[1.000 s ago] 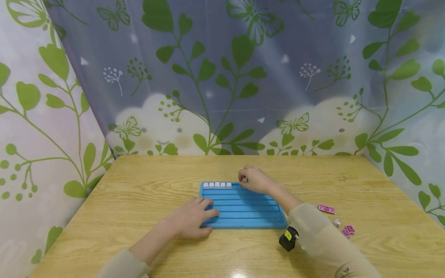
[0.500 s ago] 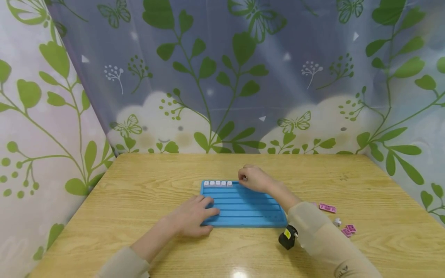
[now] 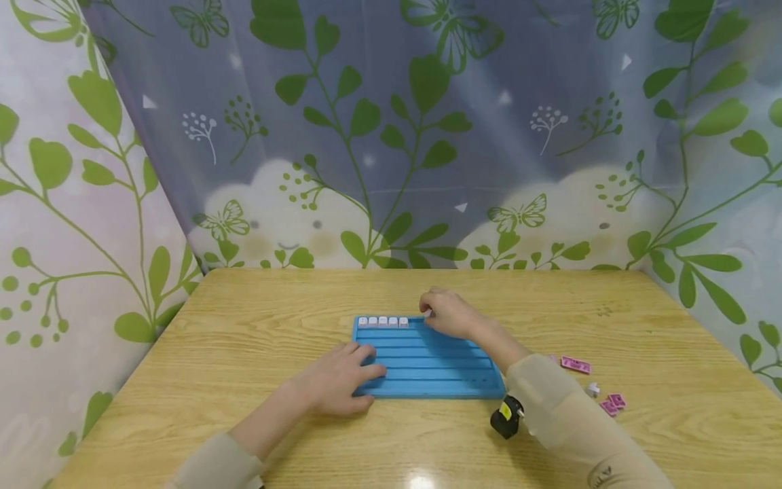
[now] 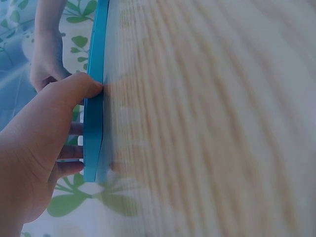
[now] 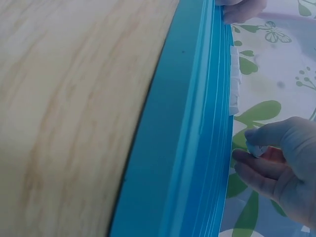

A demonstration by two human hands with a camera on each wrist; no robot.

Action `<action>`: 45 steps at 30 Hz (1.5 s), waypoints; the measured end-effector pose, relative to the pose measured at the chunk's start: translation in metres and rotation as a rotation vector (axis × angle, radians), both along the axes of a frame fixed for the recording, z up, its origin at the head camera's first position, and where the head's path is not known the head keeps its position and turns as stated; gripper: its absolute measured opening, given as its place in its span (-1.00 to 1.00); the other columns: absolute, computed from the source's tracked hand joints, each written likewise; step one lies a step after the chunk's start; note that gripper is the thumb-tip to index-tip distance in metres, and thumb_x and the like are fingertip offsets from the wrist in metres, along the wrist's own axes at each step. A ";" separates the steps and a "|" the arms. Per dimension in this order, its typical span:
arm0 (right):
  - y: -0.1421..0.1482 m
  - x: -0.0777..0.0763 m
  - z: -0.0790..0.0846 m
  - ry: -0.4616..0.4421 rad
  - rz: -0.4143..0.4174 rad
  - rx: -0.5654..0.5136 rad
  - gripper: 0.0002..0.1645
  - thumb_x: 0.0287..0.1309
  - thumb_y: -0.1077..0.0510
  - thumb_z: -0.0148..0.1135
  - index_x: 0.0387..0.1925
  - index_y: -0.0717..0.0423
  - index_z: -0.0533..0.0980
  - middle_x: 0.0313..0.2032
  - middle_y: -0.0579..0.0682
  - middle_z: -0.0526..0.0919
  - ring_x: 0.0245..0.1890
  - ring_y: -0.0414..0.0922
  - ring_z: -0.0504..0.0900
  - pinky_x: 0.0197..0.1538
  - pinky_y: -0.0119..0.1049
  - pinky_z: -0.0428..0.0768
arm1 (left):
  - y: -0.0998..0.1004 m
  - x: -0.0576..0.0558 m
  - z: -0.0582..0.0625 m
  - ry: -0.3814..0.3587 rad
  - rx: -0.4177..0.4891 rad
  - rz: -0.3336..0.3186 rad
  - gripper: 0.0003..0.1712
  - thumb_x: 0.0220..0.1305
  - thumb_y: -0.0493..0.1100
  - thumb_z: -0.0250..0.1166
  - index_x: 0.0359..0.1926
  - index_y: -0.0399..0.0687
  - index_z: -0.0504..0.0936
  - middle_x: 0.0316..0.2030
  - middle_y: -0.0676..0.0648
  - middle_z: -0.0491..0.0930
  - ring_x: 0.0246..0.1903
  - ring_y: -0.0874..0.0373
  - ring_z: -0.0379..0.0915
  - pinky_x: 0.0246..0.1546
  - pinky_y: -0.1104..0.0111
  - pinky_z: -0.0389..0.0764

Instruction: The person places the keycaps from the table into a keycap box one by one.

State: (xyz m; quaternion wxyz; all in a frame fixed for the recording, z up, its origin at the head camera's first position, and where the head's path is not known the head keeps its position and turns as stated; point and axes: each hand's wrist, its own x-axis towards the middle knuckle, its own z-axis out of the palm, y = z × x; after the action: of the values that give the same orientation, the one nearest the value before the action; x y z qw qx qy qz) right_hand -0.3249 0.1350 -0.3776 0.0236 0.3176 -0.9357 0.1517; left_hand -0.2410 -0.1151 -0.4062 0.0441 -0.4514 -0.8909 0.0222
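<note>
A blue tray (image 3: 440,370) with raised ridges running along it lies on the table. Several white keycaps (image 3: 383,322) stand in a line at the left of its back row. My right hand (image 3: 451,314) is over the back edge, right of that line, and pinches a small white keycap (image 5: 256,149) between thumb and fingers. A gap separates this keycap from the others. My left hand (image 3: 336,380) rests at the tray's left end with its fingers spread over the edge. Its thumb (image 4: 91,86) touches the tray's front side.
Right of the tray, a long pink keycap (image 3: 575,365), a loose white keycap (image 3: 592,389) and small pink keycaps (image 3: 613,404) lie on the wooden table (image 3: 269,305), near my right forearm. A patterned curtain (image 3: 391,136) hangs behind the table.
My right hand stays by the back edge, its fingers shifting slightly round the held keycap. The left hand and the row of keycaps keep their places. The head view has tilted a little.
</note>
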 end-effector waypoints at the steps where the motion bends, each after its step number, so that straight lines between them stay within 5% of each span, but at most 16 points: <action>1: -0.001 0.000 0.001 0.001 -0.001 0.005 -0.80 0.07 0.33 0.23 -0.21 0.26 0.53 -0.27 0.05 0.54 -0.21 -0.03 0.53 -0.17 -0.22 0.53 | 0.000 0.000 0.000 0.002 0.000 0.000 -0.50 0.21 0.15 0.11 0.15 0.14 0.46 0.02 -0.08 0.37 -0.03 0.04 0.30 0.03 0.16 0.38; 19: -0.013 0.000 -0.007 -0.036 0.041 0.040 -0.80 0.13 0.31 0.18 -0.18 0.26 0.58 -0.24 0.08 0.56 -0.20 -0.04 0.53 -0.14 -0.21 0.52 | 0.001 0.001 -0.001 -0.007 -0.019 -0.004 -0.47 0.22 0.17 0.08 0.18 0.15 0.44 0.05 -0.08 0.36 0.00 0.04 0.29 0.06 0.16 0.37; 45: -0.021 -0.007 -0.015 -0.088 -0.051 -0.025 -0.86 0.07 0.30 0.25 -0.26 0.17 0.58 -0.37 -0.04 0.48 -0.36 -0.15 0.43 -0.27 -0.28 0.46 | 0.000 0.001 0.001 -0.006 -0.017 0.002 -0.48 0.22 0.17 0.10 0.18 0.15 0.44 0.09 -0.11 0.35 0.03 0.01 0.29 0.08 0.13 0.35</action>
State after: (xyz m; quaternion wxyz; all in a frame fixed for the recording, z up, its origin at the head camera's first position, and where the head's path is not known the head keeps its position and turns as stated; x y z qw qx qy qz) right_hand -0.3323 0.1139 -0.3927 -0.0097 0.2864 -0.9417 0.1764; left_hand -0.2396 -0.1151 -0.4047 0.0373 -0.4508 -0.8914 0.0285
